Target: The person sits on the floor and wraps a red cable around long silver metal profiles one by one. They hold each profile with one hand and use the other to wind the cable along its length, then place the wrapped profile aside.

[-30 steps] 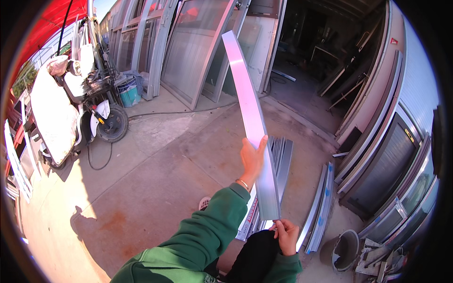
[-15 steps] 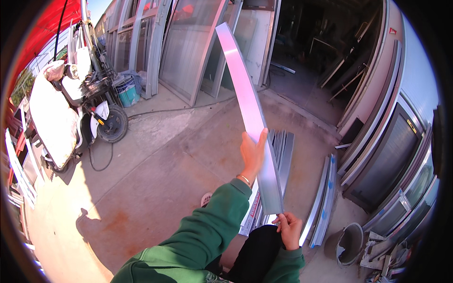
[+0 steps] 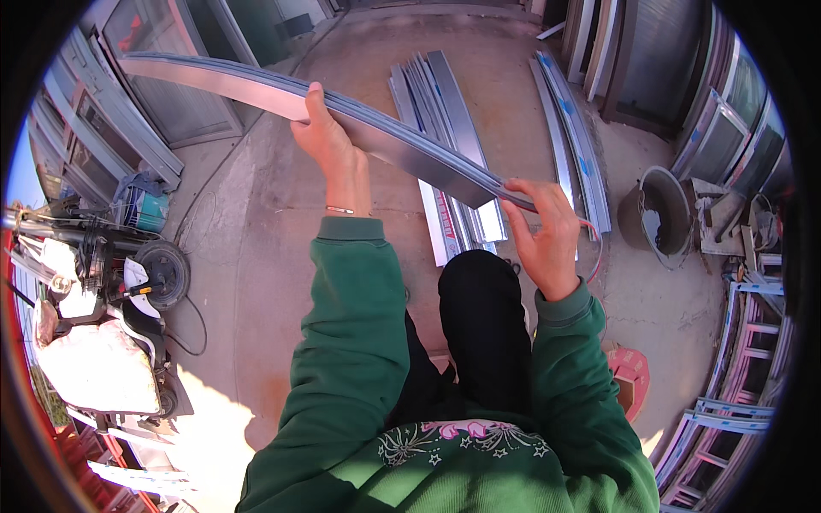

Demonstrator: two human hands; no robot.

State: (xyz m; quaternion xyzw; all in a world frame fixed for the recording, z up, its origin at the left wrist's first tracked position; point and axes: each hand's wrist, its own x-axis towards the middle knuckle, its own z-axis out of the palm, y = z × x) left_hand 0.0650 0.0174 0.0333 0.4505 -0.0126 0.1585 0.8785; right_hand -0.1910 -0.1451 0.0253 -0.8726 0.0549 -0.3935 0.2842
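A long silver-grey metal profile with grooves along its upper edge slants across in front of me, its far end at the upper left. My left hand is closed around its middle, the thumb over the grooved edge. At the profile's near end my right hand pinches a thin dark strip that lies at the grooves. Behind that hand a thin reddish cord curves down; whether it is the same strip I cannot tell. Beneath the profile, a stack of similar metal profiles lies on the ground.
More long profiles with blue patches lie to the right, beside a grey bucket. A pink round piece is by my right side. Framed panels lean at the far left, and a scooter stands left. Frames lie at right.
The profile has swung from nearly upright to slanting left, its grooved edge now facing up. My left hand has moved left, my right hand up with the near end. My view has tipped down.
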